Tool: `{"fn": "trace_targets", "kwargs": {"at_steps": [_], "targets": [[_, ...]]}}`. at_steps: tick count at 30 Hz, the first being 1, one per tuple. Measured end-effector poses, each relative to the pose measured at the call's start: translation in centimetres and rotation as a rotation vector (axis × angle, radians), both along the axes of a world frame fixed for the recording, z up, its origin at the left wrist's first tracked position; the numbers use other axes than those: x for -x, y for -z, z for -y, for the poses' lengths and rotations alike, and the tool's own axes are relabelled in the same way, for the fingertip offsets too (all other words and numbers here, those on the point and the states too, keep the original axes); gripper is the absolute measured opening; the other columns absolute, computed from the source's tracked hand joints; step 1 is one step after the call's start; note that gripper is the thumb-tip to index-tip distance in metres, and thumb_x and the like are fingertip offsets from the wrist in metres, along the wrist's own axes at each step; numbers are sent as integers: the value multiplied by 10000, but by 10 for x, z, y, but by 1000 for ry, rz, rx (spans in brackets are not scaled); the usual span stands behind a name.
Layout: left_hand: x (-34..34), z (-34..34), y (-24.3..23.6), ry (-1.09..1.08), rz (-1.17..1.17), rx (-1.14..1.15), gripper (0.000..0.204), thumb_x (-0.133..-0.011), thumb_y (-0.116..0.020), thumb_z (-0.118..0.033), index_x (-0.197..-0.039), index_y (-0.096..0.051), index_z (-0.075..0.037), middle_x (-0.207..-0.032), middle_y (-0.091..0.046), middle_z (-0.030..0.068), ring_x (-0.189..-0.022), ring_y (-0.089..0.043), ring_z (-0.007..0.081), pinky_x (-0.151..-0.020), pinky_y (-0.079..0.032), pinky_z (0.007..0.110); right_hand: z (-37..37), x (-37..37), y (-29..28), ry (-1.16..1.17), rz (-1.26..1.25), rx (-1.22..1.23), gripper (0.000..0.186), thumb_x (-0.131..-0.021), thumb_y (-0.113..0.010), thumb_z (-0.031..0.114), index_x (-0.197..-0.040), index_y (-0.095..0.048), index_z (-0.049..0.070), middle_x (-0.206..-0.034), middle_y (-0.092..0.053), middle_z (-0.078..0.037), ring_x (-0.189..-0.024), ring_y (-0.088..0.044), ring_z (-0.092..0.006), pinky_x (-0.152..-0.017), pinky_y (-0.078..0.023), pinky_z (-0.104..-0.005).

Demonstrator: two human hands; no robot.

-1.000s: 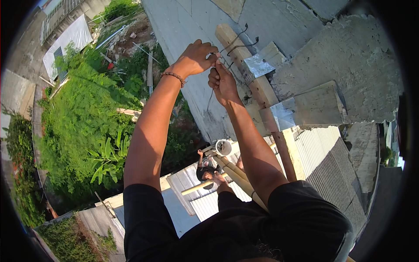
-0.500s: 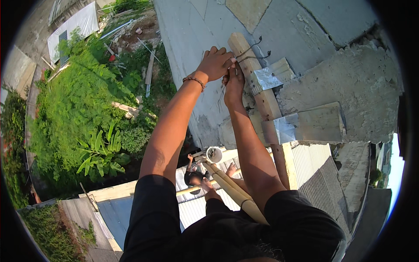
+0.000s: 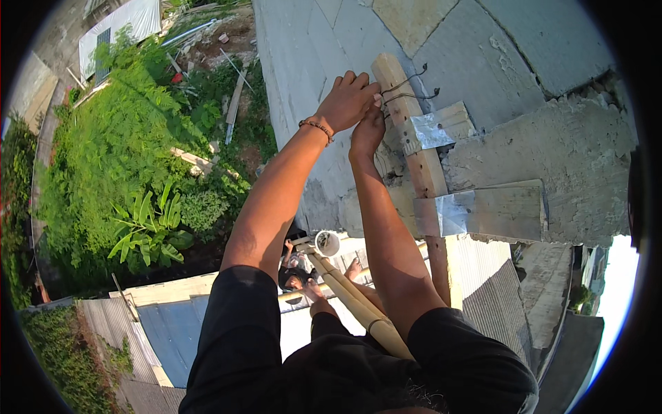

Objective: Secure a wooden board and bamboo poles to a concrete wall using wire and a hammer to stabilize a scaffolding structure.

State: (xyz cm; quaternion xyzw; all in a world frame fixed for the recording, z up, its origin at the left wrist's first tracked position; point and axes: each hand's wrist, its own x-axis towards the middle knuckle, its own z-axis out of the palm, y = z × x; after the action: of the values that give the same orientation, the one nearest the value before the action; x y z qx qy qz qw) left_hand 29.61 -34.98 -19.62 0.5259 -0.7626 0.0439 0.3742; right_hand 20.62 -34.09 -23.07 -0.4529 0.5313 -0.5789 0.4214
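Both my hands meet at the left side of a wooden beam (image 3: 426, 172) that stands against a grey wall. Dark wire (image 3: 408, 96) runs across the beam's upper part, its bent ends sticking out to the right. My left hand (image 3: 348, 102), with a beaded bracelet at the wrist, is closed with its fingertips on the wire at the beam's left edge. Just below, my right hand (image 3: 367, 134) is closed too, its fingers pressed against the left fingertips at the wire. The exact grip is partly hidden by the fingers.
Metal-wrapped boards (image 3: 493, 212) cross the beam lower down. Below me are bamboo poles (image 3: 352, 297), my bare feet, a white bucket (image 3: 327, 243) and another person (image 3: 295, 269). Corrugated roofing (image 3: 483, 276) lies lower right. Green plants (image 3: 110, 165) grow far below at left.
The view has shifted slightly, so the wall and beam sit a little further right. Both hands stay together at the wire, with the fingers slightly repositioned.
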Motion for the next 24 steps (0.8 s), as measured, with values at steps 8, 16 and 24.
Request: {"fn": "trace_targets", "kwargs": {"at_steps": [8,16,24], "targets": [[-10,-7,0,64,-46,-77,109,-966,-546,-198,-1046,-601,-149,-958,-504,59,-902,-449,280,-820,-389,406,-18,22,-11,-259,191,-181,375,-1046,-459,435,-939,-548,87,-669,-377,43,-556,-324,-62,-513,-289,-254],[-21,-19,1,124,-81,-242,103,-968,-536,-190,-1018,-609,-136,-936,-520,72,-902,-456,302,-826,-394,411,-25,30,-10,-539,371,-182,315,-1058,-455,396,-918,-514,121,-679,-365,50,-564,-311,-62,-524,-309,-245],[-15,-16,-1,116,15,-316,155,-967,-528,-211,-1061,-617,-126,-1032,-577,74,-1000,-514,294,-891,-428,412,-21,35,-1,-540,407,-138,329,-1057,-458,389,-896,-517,109,-715,-405,39,-607,-349,-71,-575,-342,-243]]}}
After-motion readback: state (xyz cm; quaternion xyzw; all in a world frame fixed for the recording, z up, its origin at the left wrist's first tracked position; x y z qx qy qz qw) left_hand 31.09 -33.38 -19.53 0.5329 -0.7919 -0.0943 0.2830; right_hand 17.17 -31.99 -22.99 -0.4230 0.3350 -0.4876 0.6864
